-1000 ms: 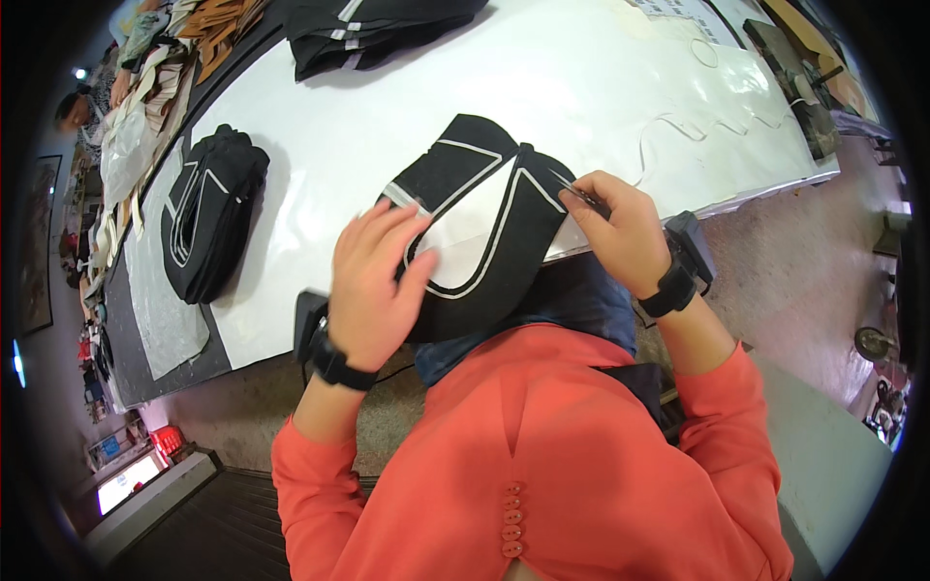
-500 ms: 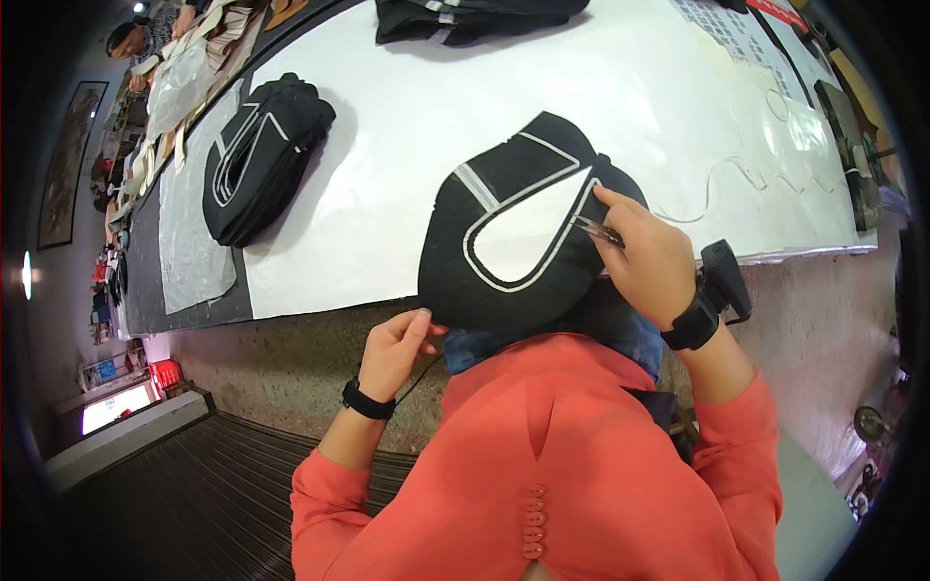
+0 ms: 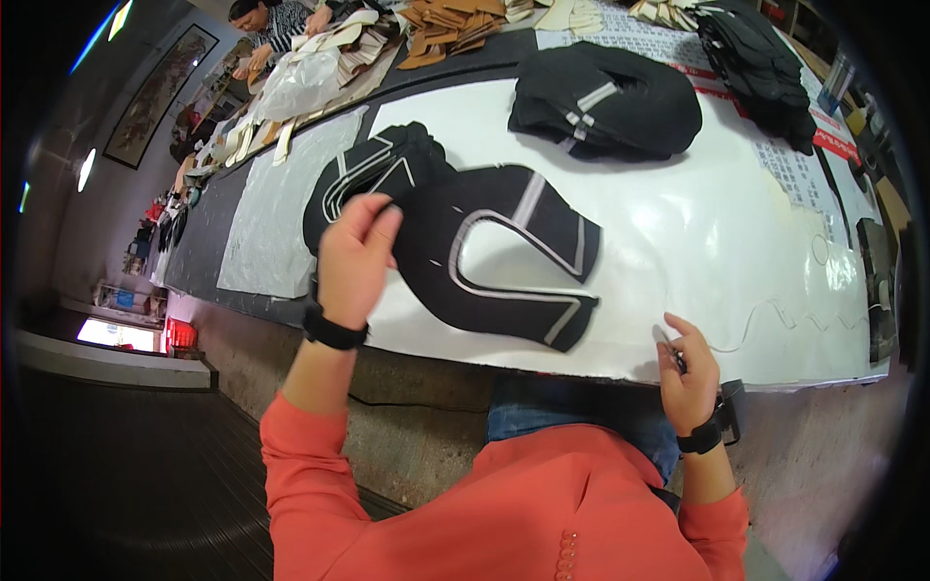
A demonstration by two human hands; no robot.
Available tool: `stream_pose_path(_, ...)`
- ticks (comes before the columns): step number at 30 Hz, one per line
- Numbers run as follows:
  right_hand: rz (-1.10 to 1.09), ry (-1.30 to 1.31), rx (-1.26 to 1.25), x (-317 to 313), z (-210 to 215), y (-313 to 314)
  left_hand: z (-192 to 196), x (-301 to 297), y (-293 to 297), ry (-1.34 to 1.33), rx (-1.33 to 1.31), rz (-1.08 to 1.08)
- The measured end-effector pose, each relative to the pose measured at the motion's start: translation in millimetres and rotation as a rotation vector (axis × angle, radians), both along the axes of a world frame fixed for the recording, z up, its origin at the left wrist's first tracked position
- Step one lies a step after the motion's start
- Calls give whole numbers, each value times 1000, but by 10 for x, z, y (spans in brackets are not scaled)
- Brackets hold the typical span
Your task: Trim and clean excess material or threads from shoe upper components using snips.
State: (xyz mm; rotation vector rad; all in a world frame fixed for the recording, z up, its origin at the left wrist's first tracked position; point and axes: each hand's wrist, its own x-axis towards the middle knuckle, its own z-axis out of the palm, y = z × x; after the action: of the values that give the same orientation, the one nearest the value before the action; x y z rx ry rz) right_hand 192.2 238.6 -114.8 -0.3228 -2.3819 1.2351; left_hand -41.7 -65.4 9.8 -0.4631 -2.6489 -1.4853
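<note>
My left hand [image 3: 354, 257] pinches the rounded end of a black horseshoe-shaped fabric piece [image 3: 436, 290], which looks like a shoe upper, holding it up over the white table sheet. White tape lines its inner opening, and white strips cross its two legs. Behind my left hand, partly covered by the held piece, lies a stack of similar black shoe uppers [image 3: 325, 194] with white edging. At the table's near edge, my right hand [image 3: 690, 382] is closed around small thread snips [image 3: 678, 360], apart from the held upper. The fingers hide most of the snips.
A larger black stack [image 3: 659, 107] lies farther back, with more black pieces [image 3: 756, 68] at the far right. Brown pieces [image 3: 446, 29] and clear plastic [image 3: 300, 82] are at the far left, near another person [image 3: 291, 29]. A thin white strip [image 3: 746, 334] curls at right.
My left hand has lifted the black shoe upper off my lap side and carried it forward and left toward the stack. My right hand has come away from it with the snips.
</note>
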Motion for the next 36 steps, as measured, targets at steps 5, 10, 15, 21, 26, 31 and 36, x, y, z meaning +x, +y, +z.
stream_pose_path(5, -22, 23, -40, -17, -70, -16, 235, -806, -430, 185, 129, 127)
stream_pose_path(10, -57, -6, -37, -32, -108, -31, -92, -1331, -1379, 204, 125, 439)
stream_pose_path(15, -56, -31, -78, -59, -100, -58, -715, -1455, -2168, 358, -319, 790)
stream_pose_path(21, -98, 6, -71, -74, -110, -49, -588, -1291, -1434, 507, -366, 446)
stream_pose_path(26, -99, 24, -44, -114, -153, -42, -28, -913, -310, 870, -668, 326)
stream_pose_path(31, -111, 4, -29, -116, -172, -3, -111, -776, 778, 931, -550, -34)
stream_pose_path(36, -112, 0, -77, -113, -164, 12, -525, -615, 1884, 958, -448, -302)
